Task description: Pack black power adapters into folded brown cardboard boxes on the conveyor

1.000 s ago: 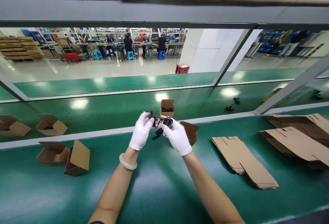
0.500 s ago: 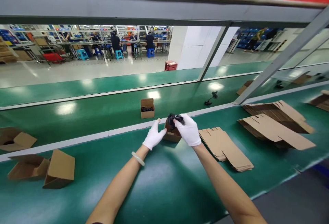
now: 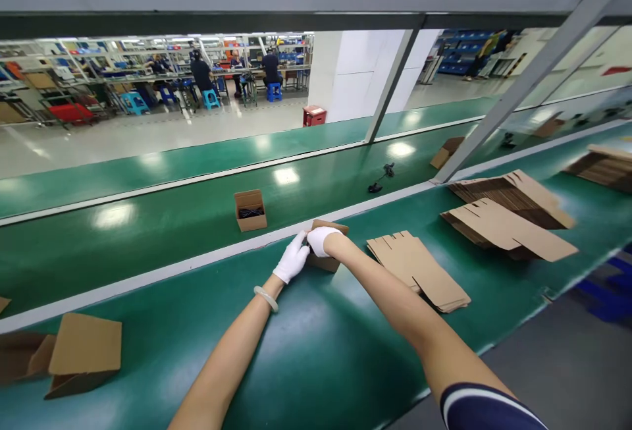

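Note:
Both hands wear white gloves and meet at a small open cardboard box (image 3: 323, 263) on the green bench. My left hand (image 3: 293, 259) is at the box's left side, its fingertips close to my right hand; whether it grips anything is unclear. My right hand (image 3: 322, 240) reaches down into the box opening, knuckles up, its fingers hidden. A bit of something black shows between the hands. Beyond the white rail, another open box (image 3: 251, 211) holds black cables.
Flat cardboard pieces (image 3: 419, 268) lie right of my hands, with larger stacks (image 3: 508, 227) farther right. Open boxes (image 3: 89, 351) stand at the left. A black cabled item (image 3: 376, 187) lies on the belt behind the rail. A slanted metal post (image 3: 523, 74) rises at the right. People sit far back.
My right hand has moved left and down into the box with the black item, which is now mostly hidden. The view has shifted, and the box on the belt appears farther left.

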Tool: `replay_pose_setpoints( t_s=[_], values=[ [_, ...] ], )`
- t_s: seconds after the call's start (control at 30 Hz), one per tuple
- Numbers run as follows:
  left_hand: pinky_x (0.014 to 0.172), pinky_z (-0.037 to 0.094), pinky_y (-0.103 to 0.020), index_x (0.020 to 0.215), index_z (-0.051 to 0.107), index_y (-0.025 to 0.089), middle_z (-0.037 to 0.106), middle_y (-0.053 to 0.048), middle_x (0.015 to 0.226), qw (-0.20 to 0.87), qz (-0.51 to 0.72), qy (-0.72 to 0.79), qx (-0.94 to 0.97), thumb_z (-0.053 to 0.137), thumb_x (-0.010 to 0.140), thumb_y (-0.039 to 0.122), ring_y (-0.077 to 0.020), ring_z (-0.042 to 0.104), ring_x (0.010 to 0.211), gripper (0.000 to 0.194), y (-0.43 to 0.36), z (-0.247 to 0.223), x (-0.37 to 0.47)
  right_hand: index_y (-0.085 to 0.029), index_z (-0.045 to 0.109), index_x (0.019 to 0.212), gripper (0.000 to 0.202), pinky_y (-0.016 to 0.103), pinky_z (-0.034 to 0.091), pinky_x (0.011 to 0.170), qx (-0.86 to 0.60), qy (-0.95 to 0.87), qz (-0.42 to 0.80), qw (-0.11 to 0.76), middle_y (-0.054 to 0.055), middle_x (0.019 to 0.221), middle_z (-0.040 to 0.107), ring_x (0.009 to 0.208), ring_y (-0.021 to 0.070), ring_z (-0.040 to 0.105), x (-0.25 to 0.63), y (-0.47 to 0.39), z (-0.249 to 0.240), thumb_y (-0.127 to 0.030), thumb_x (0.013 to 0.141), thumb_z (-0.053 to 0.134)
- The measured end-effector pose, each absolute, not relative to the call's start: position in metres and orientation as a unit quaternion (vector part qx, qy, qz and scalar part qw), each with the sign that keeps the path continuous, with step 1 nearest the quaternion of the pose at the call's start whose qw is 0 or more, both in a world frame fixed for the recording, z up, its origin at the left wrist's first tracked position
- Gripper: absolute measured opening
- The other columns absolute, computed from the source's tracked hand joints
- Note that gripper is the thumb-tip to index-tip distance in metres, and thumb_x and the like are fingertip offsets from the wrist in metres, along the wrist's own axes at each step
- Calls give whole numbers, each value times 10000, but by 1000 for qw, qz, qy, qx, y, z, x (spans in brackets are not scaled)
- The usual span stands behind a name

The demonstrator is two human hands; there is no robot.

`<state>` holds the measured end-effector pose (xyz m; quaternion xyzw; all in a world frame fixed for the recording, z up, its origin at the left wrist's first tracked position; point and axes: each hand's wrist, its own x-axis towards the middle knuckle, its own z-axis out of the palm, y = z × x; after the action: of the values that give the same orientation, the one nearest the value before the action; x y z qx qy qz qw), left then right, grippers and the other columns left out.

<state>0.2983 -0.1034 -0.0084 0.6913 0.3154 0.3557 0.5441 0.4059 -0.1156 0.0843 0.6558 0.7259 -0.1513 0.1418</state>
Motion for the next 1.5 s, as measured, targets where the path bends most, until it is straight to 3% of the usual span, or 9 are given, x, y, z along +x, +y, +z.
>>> replay_pose_setpoints(
  t_s=[0.1,0.23,0.43,0.53,0.67,1.07,1.17,1.37,1.5],
  values=[
    [1058,332,-400,1169,524,163,574,-74,1227,539,352,335,688,467,694,104,-219,504,1162,482,-102,-9,304,-105,682,905,327,341,480,687,641,730,-181,151,149,840,689,768,271,652,408,-112,85,-58,584,639],
    [1083,291,-424,1149,549,159,546,-94,1258,509,380,411,654,457,694,77,-248,448,1222,471,-101,-11,315,-146,669,946,247,291,467,727,625,750,-189,105,102,915,688,826,216,642,422,-136,95,-161,723,563],
    [1035,362,-419,1104,578,156,602,-96,1176,521,394,399,644,434,723,92,-241,520,1146,413,-102,-13,318,-216,646,971,295,254,456,716,757,619,-165,-130,26,898,682,751,153,629,509,-180,108,-298,864,385],
    [1014,387,-394,1108,577,156,612,-85,1167,534,395,380,644,440,729,112,-228,537,1125,405,-104,-11,315,-192,637,1052,374,331,425,763,894,431,-103,-60,117,1080,626,945,249,590,568,-185,102,-417,852,415],
    [1012,387,-386,1092,588,152,619,-80,1163,550,406,376,625,463,756,156,-227,531,1136,358,-107,-10,312,-33,675,952,431,389,406,727,923,358,-143,-5,261,997,608,945,319,586,608,-188,80,-385,840,453],
    [934,455,-363,949,645,136,685,-68,994,511,455,473,555,477,700,81,-213,618,975,306,-99,-17,324,-137,673,970,342,347,424,713,930,340,-140,-9,183,1068,618,957,299,580,616,-193,62,-334,800,452],
    [962,432,-367,954,628,123,665,-80,1022,457,498,515,528,462,727,103,-214,593,1016,283,-63,-5,299,-128,650,947,333,327,417,696,924,352,-101,-105,170,1024,629,903,282,582,614,-207,74,-348,758,486],
    [1004,383,-359,1018,592,113,614,-120,1107,360,544,579,489,477,783,171,-230,541,1099,268,17,26,238,-192,502,616,282,260,376,558,798,439,-115,-397,12,596,559,612,171,511,576,-226,106,-450,729,514],
    [1079,261,-418,1230,441,118,452,-176,1320,312,562,617,454,571,775,270,-278,374,1272,497,9,30,228,-194,510,669,220,257,397,569,730,437,-124,-511,-5,604,549,604,155,514,518,-207,113,-404,724,544]
  ],
)
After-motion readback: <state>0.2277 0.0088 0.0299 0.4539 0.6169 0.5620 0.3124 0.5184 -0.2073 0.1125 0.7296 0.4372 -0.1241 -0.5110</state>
